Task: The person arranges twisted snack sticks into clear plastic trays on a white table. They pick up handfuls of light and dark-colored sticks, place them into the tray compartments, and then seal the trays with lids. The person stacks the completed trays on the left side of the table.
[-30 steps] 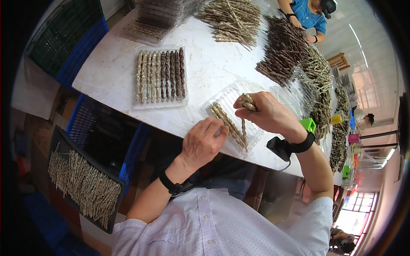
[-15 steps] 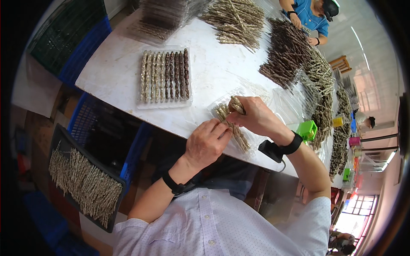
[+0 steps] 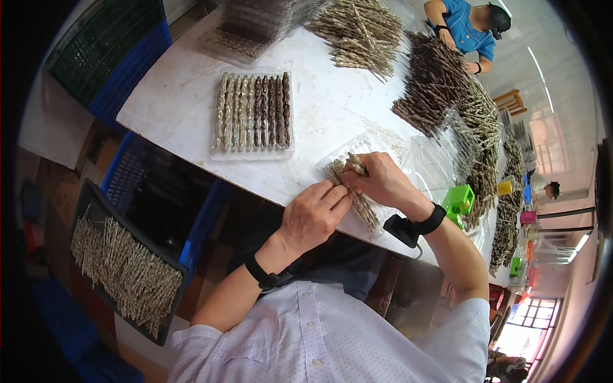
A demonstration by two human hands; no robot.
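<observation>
Lower right of the filled tray point(image 3: 253, 156): left hand point(image 3: 315, 214) and right hand point(image 3: 379, 179) partly conceal gold sticks point(image 3: 365, 214). Above it: stacked trays point(image 3: 254, 29), cropped by upper edge. Lower left: blue crate point(image 3: 207, 221), contents indistinct.

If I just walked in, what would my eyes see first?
Probably the clear tray on the white table, left of the middle, with shiny gold twisted sticks lined up beside dark brown ones. Next, maybe the big dark pile of sticks at upper right, by a person in blue. In the middle, the right hand grips a small bunch of pale sticks, with the left hand close beside it.
</observation>
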